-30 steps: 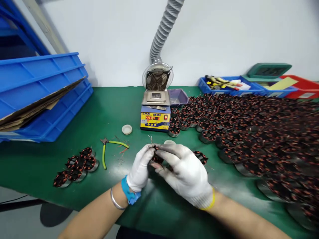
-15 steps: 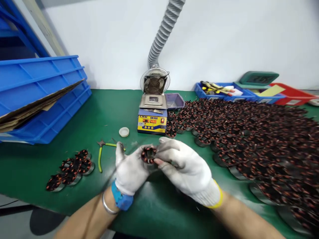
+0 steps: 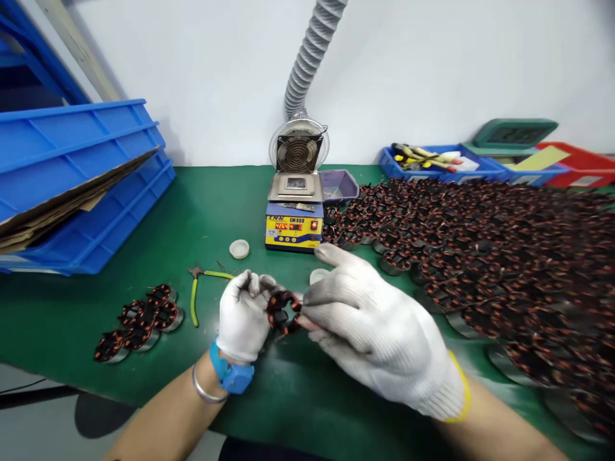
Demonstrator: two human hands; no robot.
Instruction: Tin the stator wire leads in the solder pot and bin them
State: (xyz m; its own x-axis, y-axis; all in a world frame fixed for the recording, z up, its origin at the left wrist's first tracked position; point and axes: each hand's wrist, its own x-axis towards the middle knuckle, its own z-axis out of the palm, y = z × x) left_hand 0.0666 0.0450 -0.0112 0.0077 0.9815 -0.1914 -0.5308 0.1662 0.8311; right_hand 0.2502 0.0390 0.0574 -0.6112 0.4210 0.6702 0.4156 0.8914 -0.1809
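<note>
My left hand (image 3: 245,317), in a white glove with a blue wrist strap below it, is closed round a motor stator (image 3: 275,319) with copper windings. The stator is tilted so that its open centre faces me. At its right rim, my right hand (image 3: 365,314), gloved too, pinches with thumb and forefinger; a bare fingertip shows through the glove. Whether it grips the rim or a wire end there is hard to see. Green-handled cutters (image 3: 195,296) lie open on the table, left of my left hand.
Several stators (image 3: 138,330) stand at the left, and a large mass of them (image 3: 480,256) covers the right. Behind my hands is a solder pot (image 3: 294,224) under a grey duct (image 3: 312,57). A white cap (image 3: 239,249), blue crates (image 3: 86,186) and a tool tray (image 3: 427,163) surround the space.
The stator has been tipped from upright towards me. My left fingers have curled in around it, and my right hand has come nearer the camera. A second white cap now shows beside it.
</note>
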